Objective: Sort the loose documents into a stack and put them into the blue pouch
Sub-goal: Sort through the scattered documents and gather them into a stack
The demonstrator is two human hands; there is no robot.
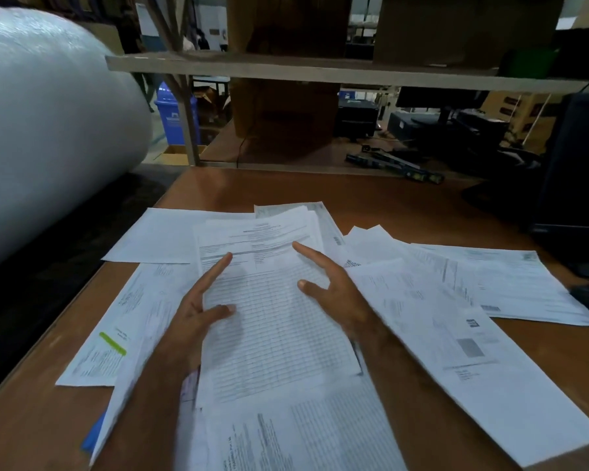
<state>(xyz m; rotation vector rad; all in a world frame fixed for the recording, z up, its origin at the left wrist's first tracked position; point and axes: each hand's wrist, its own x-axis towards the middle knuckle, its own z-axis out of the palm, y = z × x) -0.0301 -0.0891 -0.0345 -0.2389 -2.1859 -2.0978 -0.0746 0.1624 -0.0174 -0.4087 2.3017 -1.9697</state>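
Two hands, left [198, 311] and right [334, 294], spread wide flanking one gridded sheet [276, 328]; papers crowd the table [371, 195], bare beyond.

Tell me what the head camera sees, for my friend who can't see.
Two bare hands, left hand and right hand, open, frame a white gridded form atop loose white paper documents scattered on a brown wooden table.
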